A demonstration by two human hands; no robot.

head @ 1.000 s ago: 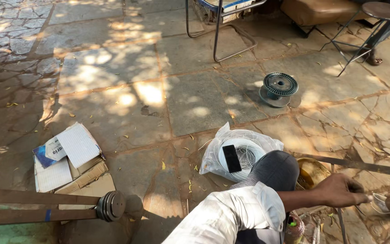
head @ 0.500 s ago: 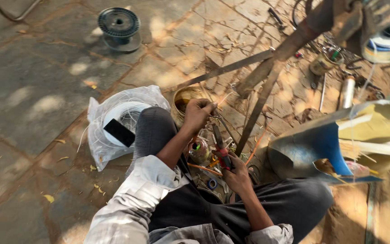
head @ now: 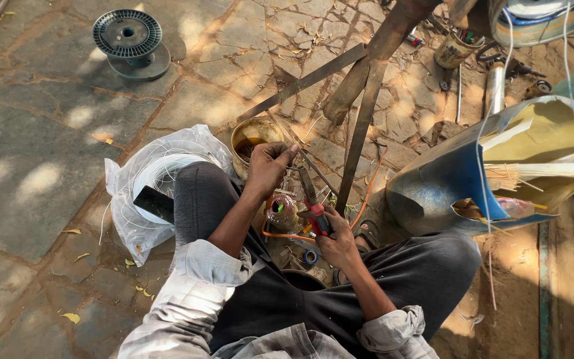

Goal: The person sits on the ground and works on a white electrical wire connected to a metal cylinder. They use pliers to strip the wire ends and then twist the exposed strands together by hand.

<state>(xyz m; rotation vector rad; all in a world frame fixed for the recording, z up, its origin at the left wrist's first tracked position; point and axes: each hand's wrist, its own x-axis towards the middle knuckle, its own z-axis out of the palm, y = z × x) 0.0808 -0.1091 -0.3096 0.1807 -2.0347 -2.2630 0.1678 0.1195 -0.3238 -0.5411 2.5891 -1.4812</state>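
Note:
I sit on the stone floor with my knees apart. My left hand (head: 267, 166) is raised beside a rusty tin can (head: 252, 136), its fingers pinched on a thin wire strand that runs up to the right. My right hand (head: 337, 240) grips red-handled pliers (head: 313, 207), jaws pointing up towards the left hand. Between the hands stands a small spool of fine wire (head: 281, 210), and an orange cable (head: 360, 206) curls around it.
A plastic bag (head: 187, 143) with a white wire coil and a black phone (head: 153, 203) lies by my left knee. An empty black reel (head: 128, 34) sits far left. Slanted metal bars (head: 365, 106) rise ahead. A bent blue and yellow sheet drum (head: 473, 179) lies right.
The view has swung from the open paving to my lap. My left hand pulled back from reaching right, and both hands are now together over the spool with the pliers.

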